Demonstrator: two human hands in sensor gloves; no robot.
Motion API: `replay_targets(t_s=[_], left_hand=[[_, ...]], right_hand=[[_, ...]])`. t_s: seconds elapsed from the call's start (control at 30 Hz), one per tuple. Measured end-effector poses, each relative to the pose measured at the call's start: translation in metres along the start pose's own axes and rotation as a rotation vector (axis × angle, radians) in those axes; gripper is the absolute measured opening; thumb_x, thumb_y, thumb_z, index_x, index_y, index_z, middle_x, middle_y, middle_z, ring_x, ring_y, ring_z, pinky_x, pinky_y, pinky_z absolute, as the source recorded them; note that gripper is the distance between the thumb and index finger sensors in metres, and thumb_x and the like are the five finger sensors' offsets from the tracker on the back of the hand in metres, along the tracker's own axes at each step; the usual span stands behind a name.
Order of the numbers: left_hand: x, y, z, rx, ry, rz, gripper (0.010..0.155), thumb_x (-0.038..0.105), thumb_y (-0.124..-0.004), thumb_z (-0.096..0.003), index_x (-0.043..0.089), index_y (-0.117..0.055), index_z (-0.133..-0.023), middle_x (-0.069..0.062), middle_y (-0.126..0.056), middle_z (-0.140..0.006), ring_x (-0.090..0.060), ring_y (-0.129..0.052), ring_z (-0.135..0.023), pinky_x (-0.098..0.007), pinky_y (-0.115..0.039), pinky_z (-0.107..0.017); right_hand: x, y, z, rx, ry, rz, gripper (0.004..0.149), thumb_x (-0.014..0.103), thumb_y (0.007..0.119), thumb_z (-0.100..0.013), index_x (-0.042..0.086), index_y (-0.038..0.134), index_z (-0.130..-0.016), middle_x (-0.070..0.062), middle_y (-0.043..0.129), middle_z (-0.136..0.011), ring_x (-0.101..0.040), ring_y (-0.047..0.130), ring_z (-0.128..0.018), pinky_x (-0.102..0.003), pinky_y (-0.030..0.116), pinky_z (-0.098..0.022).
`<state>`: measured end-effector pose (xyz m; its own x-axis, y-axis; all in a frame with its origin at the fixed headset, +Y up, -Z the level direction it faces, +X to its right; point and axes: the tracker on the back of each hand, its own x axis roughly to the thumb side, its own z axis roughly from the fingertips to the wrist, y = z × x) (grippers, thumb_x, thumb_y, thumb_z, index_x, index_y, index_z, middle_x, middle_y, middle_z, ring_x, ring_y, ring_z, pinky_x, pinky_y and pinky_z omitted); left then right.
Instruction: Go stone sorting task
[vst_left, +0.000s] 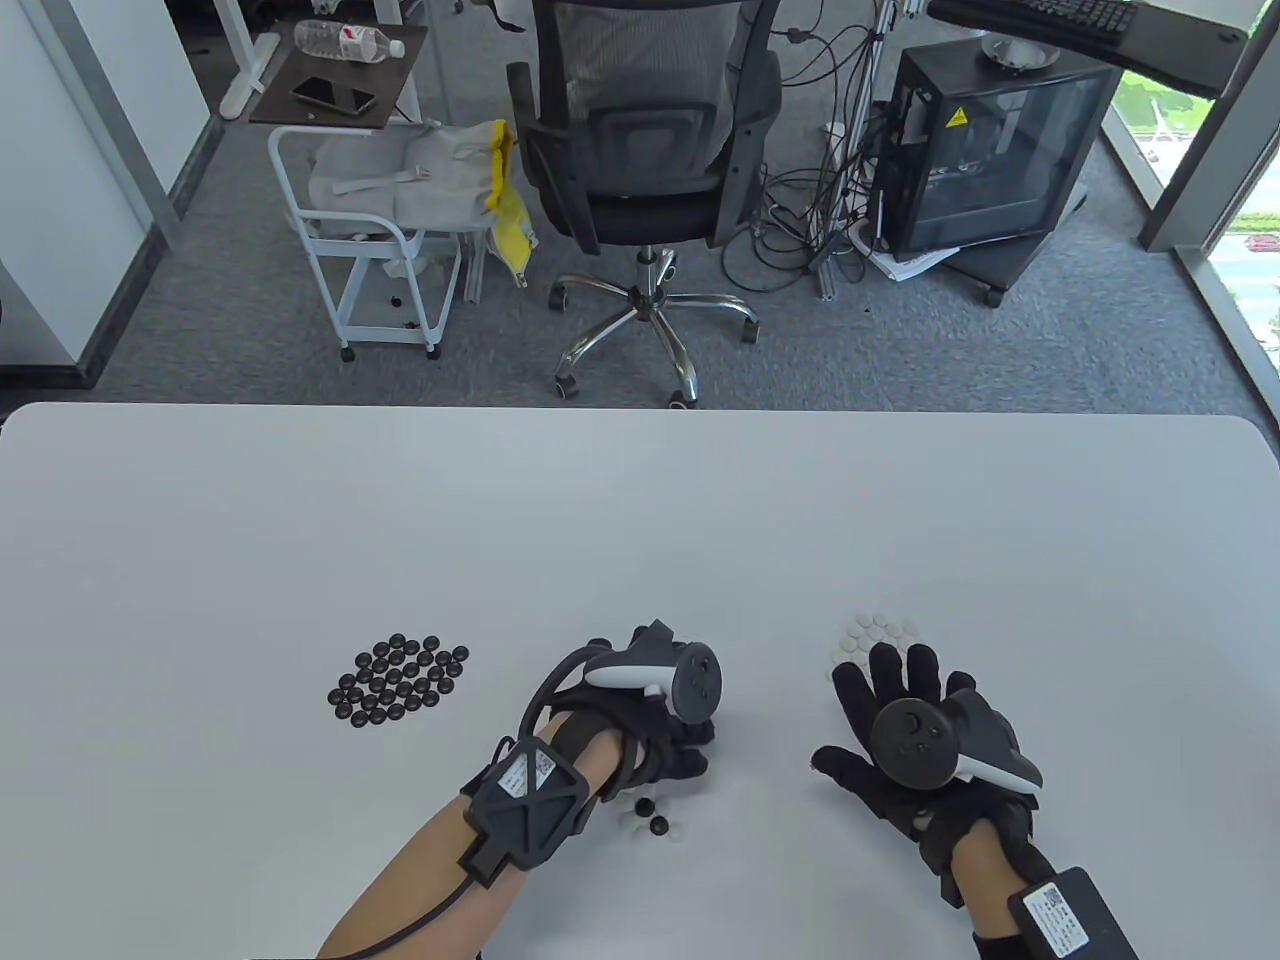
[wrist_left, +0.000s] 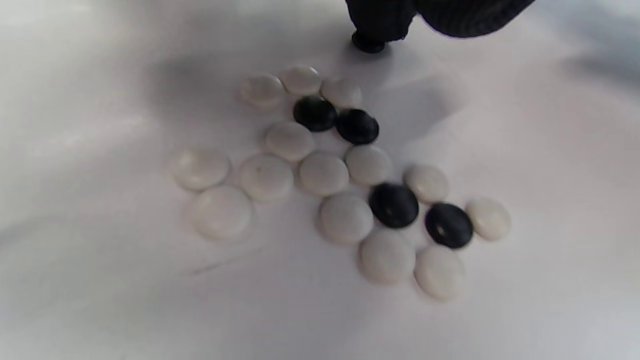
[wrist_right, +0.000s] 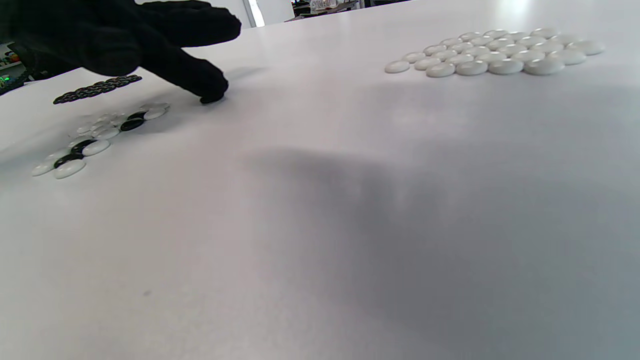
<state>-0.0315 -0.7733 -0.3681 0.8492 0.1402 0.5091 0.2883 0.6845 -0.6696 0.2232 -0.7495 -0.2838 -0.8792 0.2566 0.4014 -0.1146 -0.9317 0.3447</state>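
Near the front edge of the table (vst_left: 640, 500) lies a little mixed heap of stones (wrist_left: 345, 180), mostly white with a few black ones among them. They look small, round, hard and smooth, so they are probably light and slippery. It seems best to pinch one by its thin rim, or slide it flat.

A fingertip (wrist_left: 380, 22) of the left hand (vst_left: 640, 715) presses down on one black stone (wrist_left: 368, 44), just beside the heap. I cannot tell how its other fingers lie.

The right hand (vst_left: 915, 740) hangs flat with its fingers spread and holds nothing.

Beyond it sits the white pile (wrist_right: 495, 52). Far to the left sits the black pile (vst_left: 398, 680).
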Motion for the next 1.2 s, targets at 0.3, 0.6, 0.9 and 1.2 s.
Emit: replay_targets(t_s=[0.3,0.6,0.9,1.2], left_hand=[[-0.117,0.022,0.014,0.029,0.440,0.258,0.066,0.055,-0.049,-0.0516,0.036,-0.049,-0.115,-0.018,0.019,-0.110,-0.052,0.023,-0.092,-0.082,0.002,-0.055],[-0.187,-0.003,0.055,0.031,0.612,0.401,0.066,0.055,-0.049,-0.0516,0.036,-0.050,-0.115,-0.017,0.020,-0.111,-0.051,0.024,-0.092,-0.082,0.003,-0.055],[-0.204,-0.016,0.069,0.032,0.637,0.452,0.066,0.055,-0.049,-0.0516,0.036,-0.048,-0.115,-0.018,0.020,-0.110,-0.051,0.025,-0.092,-0.082,0.003,-0.056],[-0.206,-0.015,0.076,0.015,0.619,0.472,0.068,0.055,-0.050,-0.0514,0.034,-0.053,-0.116,-0.018,0.017,-0.112,-0.052,0.023,-0.092,-0.082,0.002,-0.055]], right_hand=[[-0.001,-0.001,0.001,-0.003,0.000,-0.011,0.087,0.051,0.049,-0.062,-0.007,0.016,-0.118,-0.049,0.000,-0.108,-0.070,-0.008,-0.087,-0.086,0.003,-0.050],[0.001,-0.001,0.000,-0.012,-0.006,-0.013,0.087,0.051,0.049,-0.062,-0.007,0.016,-0.118,-0.049,0.000,-0.108,-0.071,-0.008,-0.087,-0.086,0.003,-0.050],[0.000,0.002,-0.002,0.005,-0.002,-0.013,0.087,0.051,0.049,-0.062,-0.007,0.016,-0.118,-0.049,0.000,-0.108,-0.070,-0.008,-0.087,-0.086,0.003,-0.050],[0.000,0.002,-0.002,0.008,-0.003,-0.012,0.087,0.051,0.049,-0.062,-0.007,0.016,-0.118,-0.049,0.000,-0.108,-0.071,-0.008,-0.087,-0.086,0.003,-0.050]])
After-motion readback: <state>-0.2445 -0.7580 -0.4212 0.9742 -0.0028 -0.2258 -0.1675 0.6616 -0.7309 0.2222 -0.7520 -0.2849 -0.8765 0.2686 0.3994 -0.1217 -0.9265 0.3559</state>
